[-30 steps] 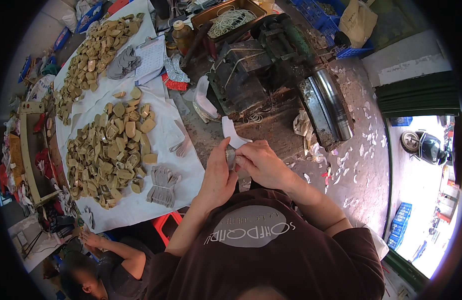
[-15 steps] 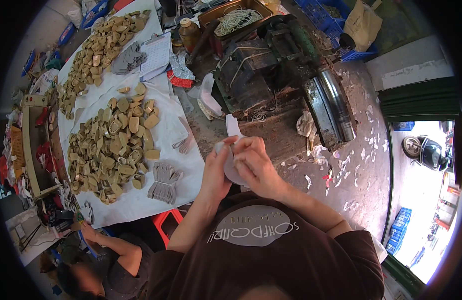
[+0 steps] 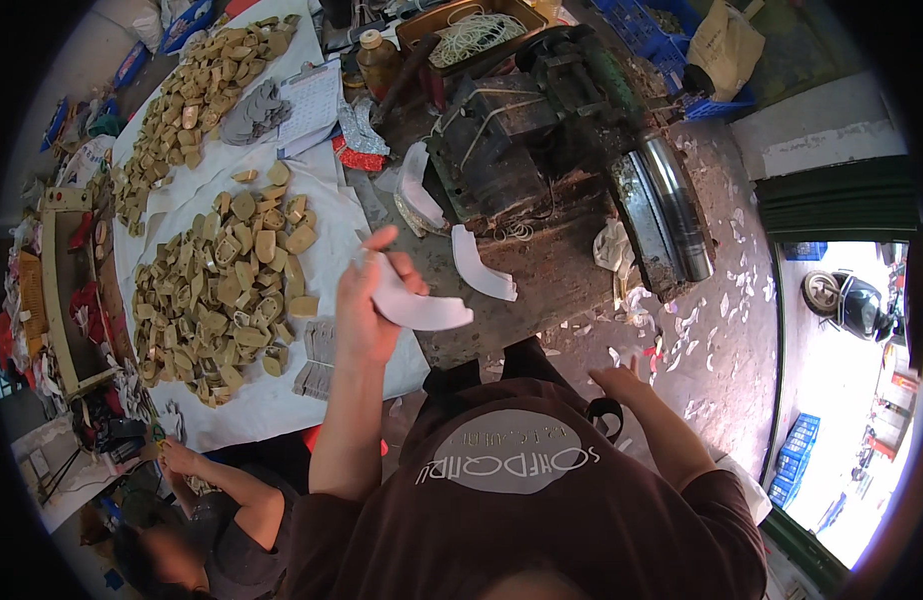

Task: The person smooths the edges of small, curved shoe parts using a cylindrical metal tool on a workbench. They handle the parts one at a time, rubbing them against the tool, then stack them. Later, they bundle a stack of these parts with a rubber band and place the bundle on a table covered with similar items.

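My left hand [image 3: 370, 305] is closed on a curved white piece [image 3: 422, 310], which looks like a cut sheet or thin stack, over the workbench near the white-covered table. On the bench just right of it lies a similar curved white stack [image 3: 482, 265]. Farther back, another curved white stack [image 3: 419, 190] rests against the machine. My right hand [image 3: 620, 380] is low on the right, beyond the bench's front edge. Its fingers are apart and nothing shows in them. A black loop [image 3: 607, 418] is close beneath it.
Piles of tan blocks [image 3: 222, 290] cover the white table sheet [image 3: 382, 385], beside a grey bundle [image 3: 318, 358]. A dark machine [image 3: 507, 140] with a metal roller [image 3: 672, 210] stands at the back of the bench. Scraps litter the floor [image 3: 722, 330]. A co-worker [image 3: 232, 510] sits lower left.
My hands, together at the bench's front edge before, have parted. The left moved left with a curved white piece; the right let go and went right and down. The stack behind them now shows fully.
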Demonstrator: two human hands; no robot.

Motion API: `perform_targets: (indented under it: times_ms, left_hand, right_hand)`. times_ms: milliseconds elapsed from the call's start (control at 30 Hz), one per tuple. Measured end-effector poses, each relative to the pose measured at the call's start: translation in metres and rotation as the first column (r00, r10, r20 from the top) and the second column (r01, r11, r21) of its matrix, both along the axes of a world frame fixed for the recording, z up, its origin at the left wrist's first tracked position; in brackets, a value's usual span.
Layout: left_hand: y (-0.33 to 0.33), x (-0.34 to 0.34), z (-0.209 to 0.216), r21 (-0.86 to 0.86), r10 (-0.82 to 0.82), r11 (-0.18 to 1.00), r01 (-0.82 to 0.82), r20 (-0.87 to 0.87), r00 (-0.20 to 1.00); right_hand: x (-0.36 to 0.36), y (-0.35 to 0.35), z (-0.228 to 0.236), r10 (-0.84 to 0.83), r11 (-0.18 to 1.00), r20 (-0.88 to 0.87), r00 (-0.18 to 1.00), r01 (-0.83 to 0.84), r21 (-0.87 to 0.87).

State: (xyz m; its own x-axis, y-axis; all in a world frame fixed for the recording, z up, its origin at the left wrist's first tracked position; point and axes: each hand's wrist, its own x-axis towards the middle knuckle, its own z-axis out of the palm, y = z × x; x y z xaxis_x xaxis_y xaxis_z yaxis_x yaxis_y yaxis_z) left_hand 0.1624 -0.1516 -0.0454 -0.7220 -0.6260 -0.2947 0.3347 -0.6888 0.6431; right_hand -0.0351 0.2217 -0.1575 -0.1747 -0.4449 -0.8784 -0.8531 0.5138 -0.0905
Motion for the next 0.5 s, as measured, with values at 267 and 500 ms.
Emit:
perform_targets:
  times_ms: [267, 500]
  left_hand:
    - [0.035, -0.025, -0.029, -0.015, -0.187, 0.982, 0.189, 0.093, 0.978]
    - [0.028, -0.041, -0.052, -0.234, -0.018, 0.965, 0.121, 0.398, 0.917]
  right_hand:
    - [0.016, -0.162, 0.086, -0.222, 0.323, 0.318, 0.922, 0.378, -0.868]
    - [0.040, -0.232, 0.051, -0.383, 0.350, 0.578, 0.721, 0.692, -0.631]
